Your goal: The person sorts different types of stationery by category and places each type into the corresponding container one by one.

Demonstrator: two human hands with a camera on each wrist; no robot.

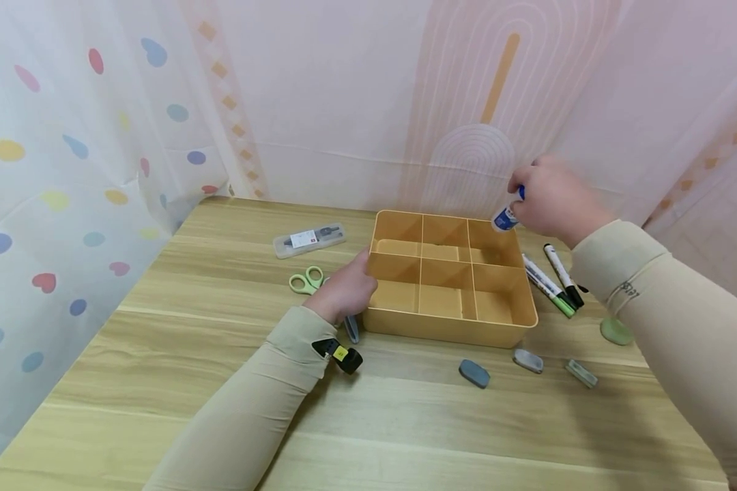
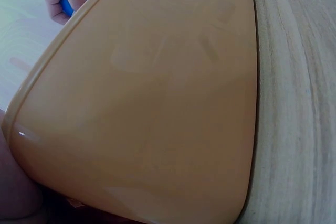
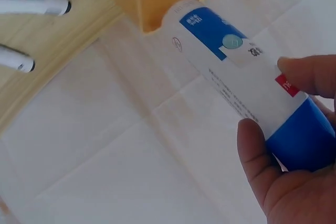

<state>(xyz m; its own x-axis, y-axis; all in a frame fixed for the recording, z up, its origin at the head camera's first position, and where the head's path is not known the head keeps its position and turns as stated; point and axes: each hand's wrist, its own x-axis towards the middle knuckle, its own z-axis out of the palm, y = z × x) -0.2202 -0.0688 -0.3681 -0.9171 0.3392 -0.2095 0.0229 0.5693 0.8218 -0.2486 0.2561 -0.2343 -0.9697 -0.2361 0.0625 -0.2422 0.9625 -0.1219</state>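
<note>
The right hand [image 1: 553,201] holds a white-and-blue glue stick [image 1: 507,213] just above the far right corner of a tan divided tray [image 1: 405,326]; its grip is clamped on the tube, with thumb and fingers [image 3: 310,74] pinching the blue cap end, as the right wrist view shows, and the white body tilts down toward the tray's corner compartment. The left hand [image 1: 346,290] rests against the tray's left wall, fingers curled over the rim there, so its grip is closed on the tray; the left wrist view shows only the tray's smooth outer wall [image 2: 157,103] close up, with the wooden surface [image 2: 299,103] beside it. The tray stands flat on the surface, and its compartments look bare. To the tray's right lie several markers [image 1: 555,276] side by side, with a green round piece [image 1: 617,331] near them. In front of the tray lie a blue-grey eraser [image 1: 473,373], a lighter grey eraser [image 1: 528,360] and a small clear-green block [image 1: 581,373], each apart from the others. To the left lie green-handled scissors [image 1: 306,280] and, farther back, a clear pen case [image 1: 309,239].
</note>
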